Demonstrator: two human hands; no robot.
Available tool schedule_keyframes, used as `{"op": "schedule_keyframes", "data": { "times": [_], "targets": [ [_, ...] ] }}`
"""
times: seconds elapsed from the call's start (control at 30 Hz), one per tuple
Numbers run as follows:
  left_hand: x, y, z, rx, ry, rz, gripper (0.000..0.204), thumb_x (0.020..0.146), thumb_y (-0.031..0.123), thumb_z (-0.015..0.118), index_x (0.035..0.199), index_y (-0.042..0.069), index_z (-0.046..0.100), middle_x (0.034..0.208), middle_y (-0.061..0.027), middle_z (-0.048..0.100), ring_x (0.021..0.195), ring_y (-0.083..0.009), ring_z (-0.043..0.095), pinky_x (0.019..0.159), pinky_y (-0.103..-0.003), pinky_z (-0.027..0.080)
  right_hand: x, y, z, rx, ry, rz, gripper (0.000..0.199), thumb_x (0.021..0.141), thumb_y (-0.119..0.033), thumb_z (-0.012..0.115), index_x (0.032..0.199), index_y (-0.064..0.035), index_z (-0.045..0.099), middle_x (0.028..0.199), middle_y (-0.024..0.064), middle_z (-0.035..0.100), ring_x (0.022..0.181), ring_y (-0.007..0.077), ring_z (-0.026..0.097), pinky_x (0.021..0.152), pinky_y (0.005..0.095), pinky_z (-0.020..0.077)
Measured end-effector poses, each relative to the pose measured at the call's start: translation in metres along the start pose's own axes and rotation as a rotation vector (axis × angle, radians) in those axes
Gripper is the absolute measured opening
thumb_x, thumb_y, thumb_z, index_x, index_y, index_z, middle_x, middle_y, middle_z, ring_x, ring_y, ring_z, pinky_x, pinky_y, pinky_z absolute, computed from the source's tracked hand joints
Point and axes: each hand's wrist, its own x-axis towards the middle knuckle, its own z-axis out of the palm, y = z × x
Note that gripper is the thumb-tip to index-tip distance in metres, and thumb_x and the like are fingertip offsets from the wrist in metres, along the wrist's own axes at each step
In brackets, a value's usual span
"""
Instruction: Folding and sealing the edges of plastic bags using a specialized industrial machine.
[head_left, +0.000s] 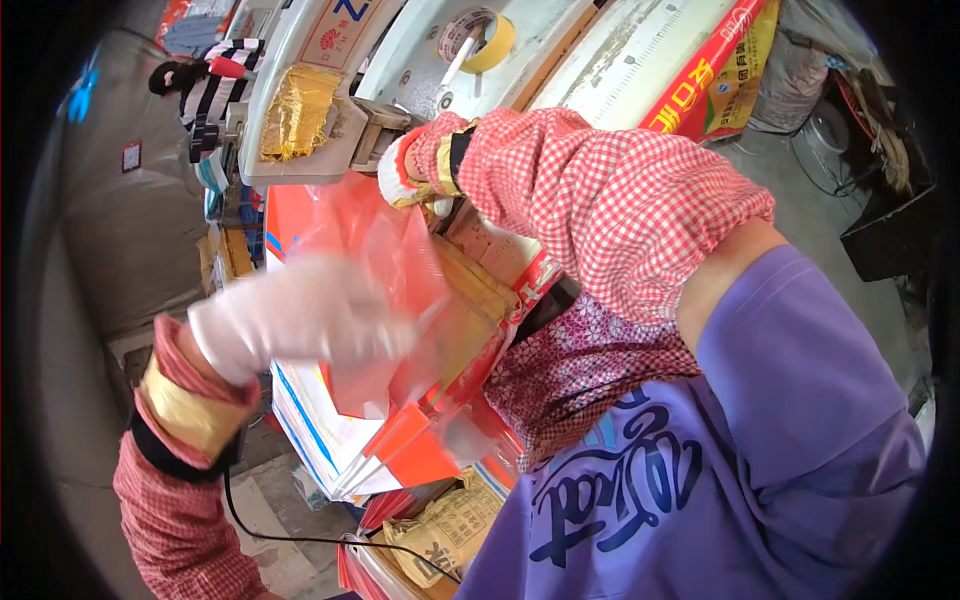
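The left hand [300, 315], in a white glove and blurred, is lying flat across the top of a translucent red plastic bag [400, 270], fingers spread toward three o'clock and pressing on the film; whether any fingers are curling under the bag's edge cannot be told. The bag is sitting at the centre of the view on a stack of red, white and blue printed bags [340, 440], which is fanning out toward six o'clock. A yellowish packet [470, 290] is showing through the red film just at three o'clock of the left fingertips.

The right hand [405, 175], also gloved in white, is reaching up toward twelve o'clock, where it is meeting the metal jaw of a white bag-sealing machine [310, 60]. It is appearing to pinch the upper edge of the red bag at the machine, though the grip itself is hidden behind the wrist. Both forearms are wearing red-and-white checked sleeve covers [610, 200] with yellow bands at the cuffs.

A gold foil-like pad [298, 110] is hanging on the machine at eleven o'clock of the right hand. A roll of yellow tape [480, 38] is resting on the machine at twelve o'clock. A black cable [300, 535] is trailing across the floor at seven o'clock, beside a tan printed sack [450, 530].
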Motion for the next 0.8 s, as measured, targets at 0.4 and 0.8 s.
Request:
{"op": "schedule_keyframes", "data": {
  "times": [0.4, 0.8],
  "targets": [
    [0.018, 0.116, 0.068, 0.025, -0.175, 0.063, 0.013, 0.059, 0.017, 0.065, 0.058, 0.005, 0.062, 0.06, -0.0093, 0.058, 0.06, -0.0294, 0.06, 0.051, -0.039, 0.046, -0.056, -0.101, 0.006, 0.485, 0.348, 0.244, 0.023, 0.077, -0.023, 0.06, 0.091, -0.0102, 0.073, 0.081, 0.0121, 0.069, 0.078, 0.0239, 0.069, 0.065, 0.0421, 0.0543],
    [0.024, 0.095, 0.07, 0.01, 0.03, 0.191, 0.015, 0.07, 0.024, 0.063, 0.062, 0.012, 0.066, 0.061, -0.0052, 0.061, 0.063, -0.0262, 0.063, 0.051, -0.037, 0.048, -0.057, -0.105, 0.021, 0.54, 0.333, 0.647, 0.027, 0.087, -0.02, 0.056, 0.106, -0.0035, 0.065, 0.088, 0.0158, 0.068, 0.083, 0.0306, 0.068, 0.067, 0.0396, 0.054]
  ]
}}
